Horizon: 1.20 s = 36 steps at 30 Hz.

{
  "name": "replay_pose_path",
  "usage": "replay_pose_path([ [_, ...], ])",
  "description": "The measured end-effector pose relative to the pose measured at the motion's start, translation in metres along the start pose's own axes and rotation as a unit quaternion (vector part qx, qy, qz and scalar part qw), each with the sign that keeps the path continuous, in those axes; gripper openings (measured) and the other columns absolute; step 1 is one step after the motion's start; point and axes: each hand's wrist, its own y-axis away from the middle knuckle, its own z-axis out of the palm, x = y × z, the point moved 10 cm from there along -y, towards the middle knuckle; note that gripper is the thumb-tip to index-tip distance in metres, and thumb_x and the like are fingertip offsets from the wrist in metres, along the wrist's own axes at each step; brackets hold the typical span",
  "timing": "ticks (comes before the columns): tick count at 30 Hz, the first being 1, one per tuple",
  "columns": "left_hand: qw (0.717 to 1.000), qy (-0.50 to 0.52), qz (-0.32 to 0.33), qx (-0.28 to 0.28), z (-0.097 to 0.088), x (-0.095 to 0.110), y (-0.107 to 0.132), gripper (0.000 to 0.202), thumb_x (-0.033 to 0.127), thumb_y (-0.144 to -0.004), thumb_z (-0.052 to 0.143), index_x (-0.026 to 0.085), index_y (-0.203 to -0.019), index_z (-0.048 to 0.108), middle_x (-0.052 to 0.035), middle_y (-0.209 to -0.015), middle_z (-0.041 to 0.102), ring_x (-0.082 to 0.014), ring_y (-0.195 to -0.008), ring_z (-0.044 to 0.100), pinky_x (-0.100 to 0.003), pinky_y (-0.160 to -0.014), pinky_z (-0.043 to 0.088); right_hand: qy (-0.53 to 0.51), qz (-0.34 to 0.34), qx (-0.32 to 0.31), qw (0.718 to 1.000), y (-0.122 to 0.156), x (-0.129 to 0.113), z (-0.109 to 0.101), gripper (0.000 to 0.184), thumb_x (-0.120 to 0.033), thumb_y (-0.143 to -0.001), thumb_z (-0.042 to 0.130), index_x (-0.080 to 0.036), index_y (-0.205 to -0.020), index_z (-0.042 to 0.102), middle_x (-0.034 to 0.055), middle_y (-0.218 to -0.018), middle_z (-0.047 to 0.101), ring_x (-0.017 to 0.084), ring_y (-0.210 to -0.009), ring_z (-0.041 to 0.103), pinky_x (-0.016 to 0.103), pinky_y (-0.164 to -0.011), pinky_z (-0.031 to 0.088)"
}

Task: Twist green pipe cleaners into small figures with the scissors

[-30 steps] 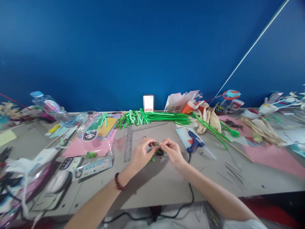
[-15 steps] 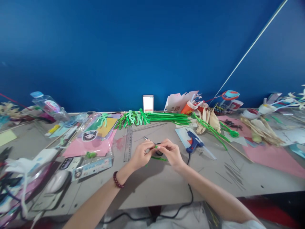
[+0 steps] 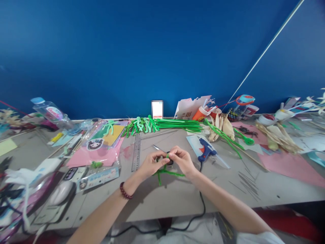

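Green pipe cleaners (image 3: 174,173) with several ends sticking out hang below my two hands, just above the table. My left hand (image 3: 151,165) pinches the top of this piece between thumb and fingers. Fingertip to fingertip with it, my right hand (image 3: 183,162) pinches the same green spot. Part of the piece is hidden behind my fingers. A pair of scissors (image 3: 158,148) lies on the table behind my hands, blades to the left, dark handles partly covered by my fingers.
A metal ruler (image 3: 136,152) lies to the left. A blue glue gun (image 3: 207,150) rests at the right, its cord running to the front edge. Bundled green pipe cleaners (image 3: 180,125) lie along the back, near orange cups (image 3: 200,113). A plastic bottle (image 3: 52,111) leans back left.
Both hands stay together and have shifted only slightly. The green piece's ends now hang lower and show more below the fingers, and more of the scissors is visible.
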Motion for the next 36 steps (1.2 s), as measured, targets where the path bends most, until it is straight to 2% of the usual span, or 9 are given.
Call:
replay_pose_path([
  [4, 0.977, -0.155, 0.096, 0.105, -0.013, 0.023, 0.004, 0.016, 0.032, -0.077, 0.063, 0.017, -0.076, 0.065, -0.0041, -0.073, 0.062, -0.0169, -0.075, 0.054, -0.029, -0.071, 0.041, 0.001, 0.024, 0.071, 0.997, -0.001, 0.010, -0.014, 0.025, -0.039, -0.065, 0.074, -0.018, -0.060, 0.061, -0.0029, -0.059, 0.051, 0.010, -0.058, 0.044, 0.024, -0.056, 0.035],
  [9, 0.952, -0.227, 0.147, 0.142, -0.011, 0.033, 0.012, 0.013, 0.024, -0.084, 0.053, 0.017, -0.076, 0.062, -0.0046, -0.075, 0.063, -0.0171, -0.076, 0.054, -0.030, -0.072, 0.041, 0.016, 0.036, 0.086, 0.996, 0.001, 0.015, -0.017, 0.023, -0.037, -0.064, 0.074, -0.016, -0.060, 0.065, -0.0015, -0.062, 0.053, 0.011, -0.062, 0.046, 0.025, -0.060, 0.036],
  [14, 0.942, -0.278, 0.134, 0.132, -0.005, 0.030, 0.012, 0.014, 0.029, -0.082, 0.058, 0.018, -0.075, 0.063, -0.0037, -0.075, 0.064, -0.0181, -0.079, 0.055, -0.032, -0.075, 0.040, -0.018, 0.050, 0.096, 0.994, 0.003, 0.021, -0.018, 0.023, -0.036, -0.064, 0.075, -0.017, -0.059, 0.065, -0.0015, -0.062, 0.055, 0.011, -0.062, 0.047, 0.025, -0.062, 0.036],
  [17, 0.966, -0.213, 0.094, 0.112, -0.005, 0.020, 0.007, 0.016, 0.027, -0.084, 0.055, 0.017, -0.075, 0.065, -0.0046, -0.076, 0.065, -0.0177, -0.078, 0.057, -0.031, -0.075, 0.041, -0.026, 0.069, 0.088, 0.993, 0.002, 0.027, -0.018, 0.023, -0.038, -0.065, 0.074, -0.017, -0.061, 0.066, -0.0013, -0.062, 0.055, 0.011, -0.062, 0.046, 0.025, -0.061, 0.035],
  [20, 0.993, -0.068, 0.024, 0.091, -0.004, 0.002, 0.002, 0.020, 0.030, -0.082, 0.055, 0.015, -0.074, 0.067, -0.0059, -0.076, 0.066, -0.0173, -0.076, 0.059, -0.028, -0.069, 0.044, -0.040, 0.083, 0.063, 0.994, 0.001, 0.031, -0.014, 0.023, -0.039, -0.067, 0.072, -0.016, -0.065, 0.068, -0.0009, -0.063, 0.056, 0.011, -0.062, 0.045, 0.025, -0.061, 0.035],
  [22, 0.996, 0.028, -0.028, 0.078, -0.001, -0.009, 0.000, 0.024, 0.036, -0.079, 0.059, 0.014, -0.073, 0.067, -0.0056, -0.072, 0.066, -0.0160, -0.070, 0.059, -0.026, -0.064, 0.043, -0.061, 0.090, 0.047, 0.993, 0.000, 0.032, -0.010, 0.023, -0.039, -0.068, 0.072, -0.016, -0.069, 0.070, -0.0008, -0.064, 0.056, 0.011, -0.062, 0.046, 0.025, -0.062, 0.035],
  [27, 0.968, 0.217, -0.109, 0.064, 0.007, -0.023, 0.000, 0.033, 0.045, -0.064, 0.072, 0.013, -0.062, 0.064, -0.0023, -0.060, 0.061, -0.0110, -0.058, 0.053, -0.023, -0.058, 0.041, -0.140, 0.138, -0.020, 0.980, 0.002, 0.034, 0.008, 0.022, -0.038, -0.069, 0.073, -0.017, -0.073, 0.070, -0.0008, -0.066, 0.059, 0.009, -0.061, 0.048, 0.022, -0.061, 0.037],
  [33, 0.948, 0.271, -0.165, 0.007, 0.016, -0.026, 0.005, 0.027, 0.038, -0.066, 0.072, 0.012, -0.061, 0.064, -0.0013, -0.059, 0.057, -0.0094, -0.057, 0.050, -0.021, -0.055, 0.036, -0.141, 0.141, -0.099, 0.975, 0.003, 0.026, 0.023, 0.021, -0.038, -0.073, 0.070, -0.017, -0.069, 0.066, -0.0009, -0.064, 0.060, 0.011, -0.061, 0.053, 0.023, -0.063, 0.040],
  [36, 0.937, 0.299, -0.178, -0.014, 0.019, -0.028, 0.005, 0.025, 0.035, -0.066, 0.070, 0.013, -0.058, 0.062, -0.0011, -0.058, 0.056, -0.0099, -0.057, 0.050, -0.021, -0.057, 0.037, -0.099, 0.116, -0.086, 0.985, 0.001, 0.025, 0.018, 0.020, -0.036, -0.073, 0.069, -0.017, -0.069, 0.066, -0.0006, -0.063, 0.060, 0.011, -0.060, 0.054, 0.024, -0.063, 0.041],
])
